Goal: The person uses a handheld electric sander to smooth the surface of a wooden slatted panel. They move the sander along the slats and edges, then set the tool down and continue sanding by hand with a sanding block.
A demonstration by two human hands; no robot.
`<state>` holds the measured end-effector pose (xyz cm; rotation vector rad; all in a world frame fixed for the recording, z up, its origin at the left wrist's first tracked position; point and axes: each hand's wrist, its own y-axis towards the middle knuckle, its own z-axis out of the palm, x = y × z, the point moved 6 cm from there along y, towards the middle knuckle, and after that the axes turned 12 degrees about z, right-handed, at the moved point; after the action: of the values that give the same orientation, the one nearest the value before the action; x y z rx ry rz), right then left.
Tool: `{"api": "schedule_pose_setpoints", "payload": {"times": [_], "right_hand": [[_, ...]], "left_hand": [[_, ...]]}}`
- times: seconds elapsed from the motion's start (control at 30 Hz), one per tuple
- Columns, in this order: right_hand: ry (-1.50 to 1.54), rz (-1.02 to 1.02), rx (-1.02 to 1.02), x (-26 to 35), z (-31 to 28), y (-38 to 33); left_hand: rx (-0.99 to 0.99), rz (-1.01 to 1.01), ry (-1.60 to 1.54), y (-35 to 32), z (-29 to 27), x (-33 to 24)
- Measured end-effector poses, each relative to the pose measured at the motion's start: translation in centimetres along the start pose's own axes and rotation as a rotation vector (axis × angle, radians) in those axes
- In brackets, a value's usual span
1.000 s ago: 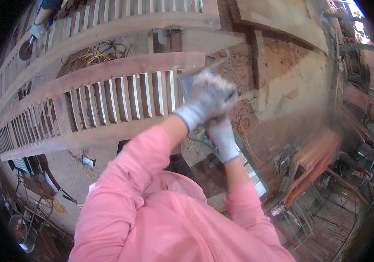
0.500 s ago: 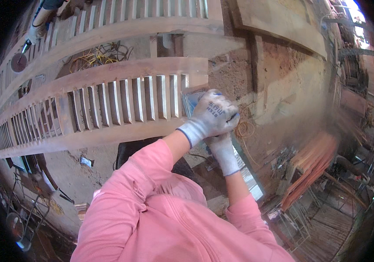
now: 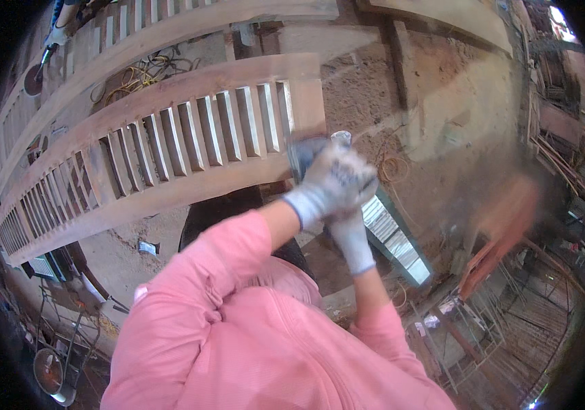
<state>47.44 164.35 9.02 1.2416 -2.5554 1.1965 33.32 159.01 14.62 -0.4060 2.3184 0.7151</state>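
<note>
A long slatted wooden panel (image 3: 305, 102), like a louvred shutter, lies across the left and middle. At its near right corner my gloved left hand (image 3: 339, 174) is closed round a bluish hand tool (image 3: 302, 154), smeared by motion and mostly hidden by the glove. The tool's dark, flat front part meets the panel's end. Just behind and below, my gloved right hand (image 3: 350, 236) is closed at the tool's rear; its fingers are largely covered by my left hand.
Beyond lies another slatted panel (image 3: 203, 22), where another person's gloved hand (image 3: 57, 35) holds a tool with a round disc (image 3: 33, 80). Yellow and dark cables (image 3: 143, 74) lie between the panels. A shiny slatted strip (image 3: 398, 239) and reddish planks (image 3: 501, 236) are at the right.
The view has shifted, so the panel's right end sits higher in the picture. Both my hands and the tool have moved down along the panel's end, nearer its lower corner.
</note>
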Motion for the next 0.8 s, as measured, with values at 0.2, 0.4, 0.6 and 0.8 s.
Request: {"api": "schedule_pose_setpoints", "payload": {"times": [0.2, 0.4, 0.6, 0.8], "right_hand": [[-0.02, 0.212, 0.168, -3.0, 2.9, -6.3], [0.001, 0.134, 0.013, 1.0, 2.1, -0.7], [-0.004, 0.124, 0.026, 1.9, 2.0, -0.8], [-0.071, 0.005, 0.0, -0.1, 3.9, -3.9]], "left_hand": [[-0.002, -0.041, -0.097, -4.9, -0.6, -4.0], [-0.044, 0.014, 0.018, -2.4, -3.0, 0.6], [-0.004, -0.05, 0.048, -2.9, -3.1, 0.7], [-0.034, -0.09, 0.014, -5.6, -4.0, -1.2]]}}
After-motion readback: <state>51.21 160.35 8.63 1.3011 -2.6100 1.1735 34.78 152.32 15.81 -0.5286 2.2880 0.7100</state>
